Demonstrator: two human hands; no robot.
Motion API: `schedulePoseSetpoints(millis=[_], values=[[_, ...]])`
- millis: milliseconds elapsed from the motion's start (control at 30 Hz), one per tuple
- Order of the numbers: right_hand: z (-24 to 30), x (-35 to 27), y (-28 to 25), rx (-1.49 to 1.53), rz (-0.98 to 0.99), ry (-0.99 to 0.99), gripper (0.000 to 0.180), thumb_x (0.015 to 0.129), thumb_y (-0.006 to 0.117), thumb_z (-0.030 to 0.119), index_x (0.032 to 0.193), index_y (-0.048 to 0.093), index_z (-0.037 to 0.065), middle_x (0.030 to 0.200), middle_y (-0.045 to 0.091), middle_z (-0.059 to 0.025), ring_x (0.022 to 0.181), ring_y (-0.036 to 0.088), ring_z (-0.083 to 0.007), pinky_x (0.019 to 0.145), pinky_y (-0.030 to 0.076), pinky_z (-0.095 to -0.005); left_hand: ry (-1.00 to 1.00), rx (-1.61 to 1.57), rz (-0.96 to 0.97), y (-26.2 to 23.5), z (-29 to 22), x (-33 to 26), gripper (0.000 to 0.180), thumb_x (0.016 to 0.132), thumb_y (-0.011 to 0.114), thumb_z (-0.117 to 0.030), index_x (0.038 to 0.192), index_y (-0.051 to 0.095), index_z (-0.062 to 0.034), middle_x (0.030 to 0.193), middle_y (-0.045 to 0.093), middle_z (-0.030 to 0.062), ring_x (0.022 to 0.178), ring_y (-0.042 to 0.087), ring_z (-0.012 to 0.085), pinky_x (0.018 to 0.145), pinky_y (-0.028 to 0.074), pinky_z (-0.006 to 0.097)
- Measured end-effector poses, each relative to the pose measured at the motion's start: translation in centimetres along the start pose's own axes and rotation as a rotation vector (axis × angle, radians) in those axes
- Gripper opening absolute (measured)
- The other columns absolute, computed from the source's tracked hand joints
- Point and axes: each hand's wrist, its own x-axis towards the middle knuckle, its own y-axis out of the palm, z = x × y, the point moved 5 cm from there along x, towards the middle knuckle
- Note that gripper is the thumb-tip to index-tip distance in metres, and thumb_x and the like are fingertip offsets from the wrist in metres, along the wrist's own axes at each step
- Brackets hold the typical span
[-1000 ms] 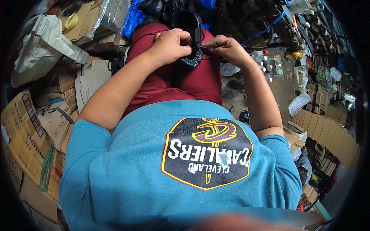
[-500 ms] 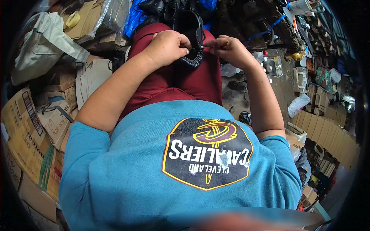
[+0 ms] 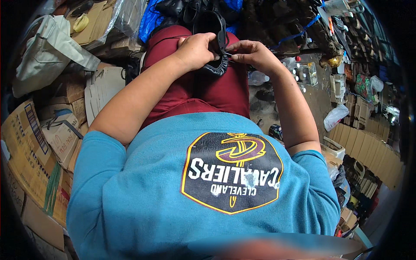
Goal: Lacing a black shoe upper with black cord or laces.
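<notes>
A black shoe with a gathered, stitched-looking edge rests on my lap between my thighs. My left hand is closed on the left side of its opening, with the thumb and fingertips reaching inside the rim. At the right edge of the shoe, my right hand pinches a thin, shiny, needle-like piece between thumb and forefinger. The part of it against the shoe is too small to make out. A dark thread runs over my left thigh toward my left hand.
More black shoes lie on a blue plastic sheet beyond my knees. Cardboard boxes and a pale cloth bag crowd the left. Clear bottles and a plastic bag sit on the right.
My left hand has shifted slightly right, further into the shoe's opening. My right fingers have closed in at the shoe's edge, and the shiny thin piece now shows between them.
</notes>
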Motion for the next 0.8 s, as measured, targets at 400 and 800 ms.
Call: schedulePoseSetpoints(millis=[400, 800], values=[[1.9, 0.9, 1.5, -0.394, -0.031, -0.053, 0.01, 0.078, 0.072, 0.005, 0.083, 0.065, 0.001, 0.076, 0.063, 0.0005, 0.074, 0.057, -0.0073, 0.074, 0.046, -0.0239, 0.011, 0.202, -0.018, -0.3, -1.0, -1.3, 0.016, 0.071, 0.069, -0.021, 0.085, 0.067, -0.0146, 0.085, 0.068, 0.0045, 0.095, 0.061, 0.0259, 0.085, 0.039, 0.047], [0.8, -0.7, -0.6, -0.066, -0.012, -0.015, 0.013, 0.08, 0.073, 0.014, 0.082, 0.064, 0.004, 0.08, 0.063, 0.0008, 0.078, 0.058, -0.0059, 0.069, 0.045, -0.0206, 0.1, 0.415, -0.036, -1.9, -1.8, -4.2, 0.015, 0.079, 0.059, -0.017, 0.091, 0.062, -0.0086, 0.083, 0.066, 0.0103, 0.088, 0.06, 0.0298, 0.078, 0.042, 0.045]])
